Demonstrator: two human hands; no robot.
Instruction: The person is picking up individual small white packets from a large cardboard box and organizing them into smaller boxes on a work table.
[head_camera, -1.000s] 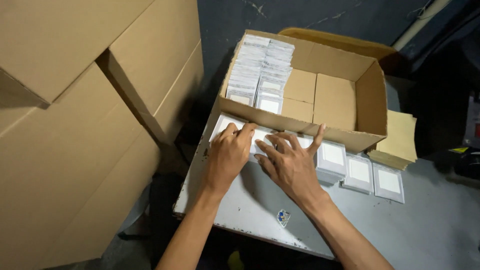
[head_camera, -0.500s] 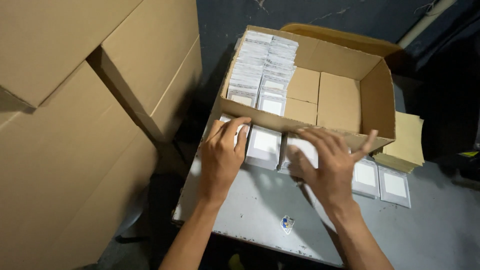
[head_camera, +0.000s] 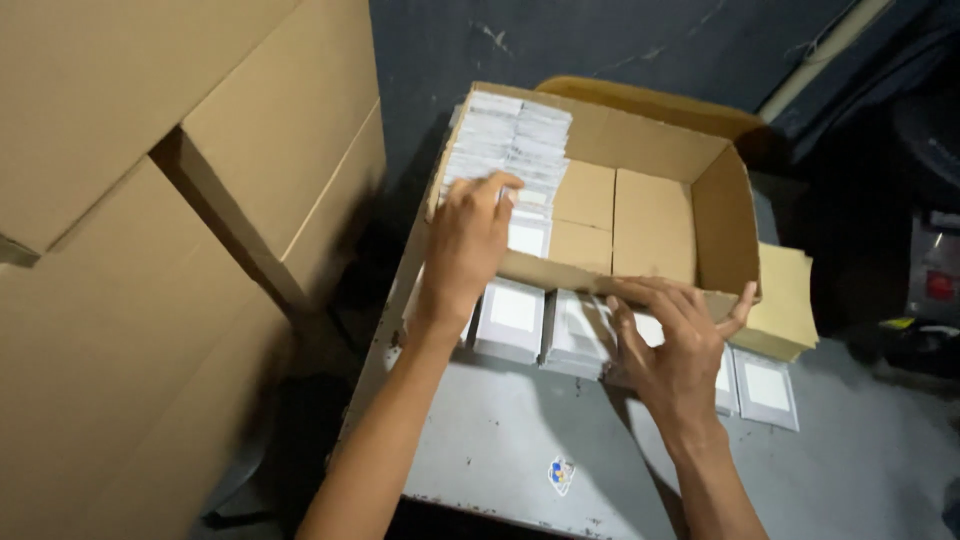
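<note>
Packets (head_camera: 511, 318), flat grey sleeves with white label squares, are lying in small stacks in a row on the grey metal desk (head_camera: 500, 450), just in front of an open cardboard box (head_camera: 650, 215). We are reaching our left hand (head_camera: 468, 245) over the box's near wall, fingers curled onto the packed rows of packets (head_camera: 510, 140) inside; whether it is holding one, we cannot tell. Our right hand (head_camera: 675, 340) is resting spread and empty on a stack. Sliding each packet in upright and squared should be keeping the rows tight. Plain brown cartons (head_camera: 150, 200) are standing to the left.
</note>
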